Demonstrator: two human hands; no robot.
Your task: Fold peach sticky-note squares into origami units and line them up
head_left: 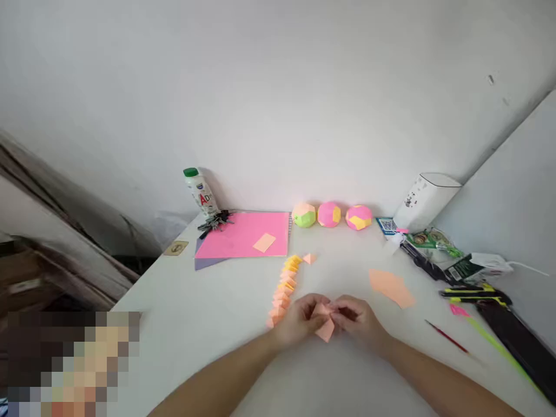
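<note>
Near the middle of the table, my left hand [299,319] pinches a partly folded peach sheet of paper [325,330]. My right hand [358,318] grips the same paper along its upper right side, its fingertips close to those of my left hand. Just beyond my left hand runs a row of folded paper pieces [285,284] in peach and yellow, standing close together. One single folded peach piece [309,259] lies apart at the row's far end. To the right are some flat peach paper sheets [391,288].
Three paper balls [329,215] sit by the wall. A pink notebook [243,234] bears a peach slip [264,242] and keys [216,222]; a bottle [201,192] stands behind. On the right are a white container [426,201], a red pen [447,336] and a yellow-black cutter [475,293].
</note>
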